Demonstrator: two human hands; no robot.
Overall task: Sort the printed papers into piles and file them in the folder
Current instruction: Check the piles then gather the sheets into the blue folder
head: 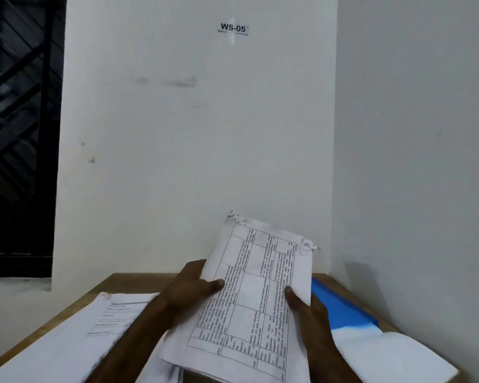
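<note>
The left grip (188,288), a bare hand, pinches the left edge of a sheaf of printed papers (249,286), its thumb (216,284) lying flat across the front of the top sheet and its fingers curled out of sight behind. The right grip (307,308) holds the right edge of the same sheaf lower down, with its thumb (291,293) pressed on the front; its fingers are hidden behind the paper.

The sheaf is held up off the bench (127,280), between the two forearms, and tilted so its upper end leans away and to the right. The top sheet carries a ruled table of small print that runs sideways. Both upper corners are torn and ragged, and a circled handwritten mark (304,250) sits at the upper right corner.

To the left, a second pile of printed papers (75,335) lies flat on the bench, partly under the left forearm. More loose sheets (172,374) lie on the bench just below the held sheaf. To the right, a blue folder (340,308) lies on the bench beside the wall, and a white sheet (393,355) covers its near part.

On the white wall above, a taped label (233,29) reads WS-05. A dark window with a black grille (17,106) fills the left side
</note>
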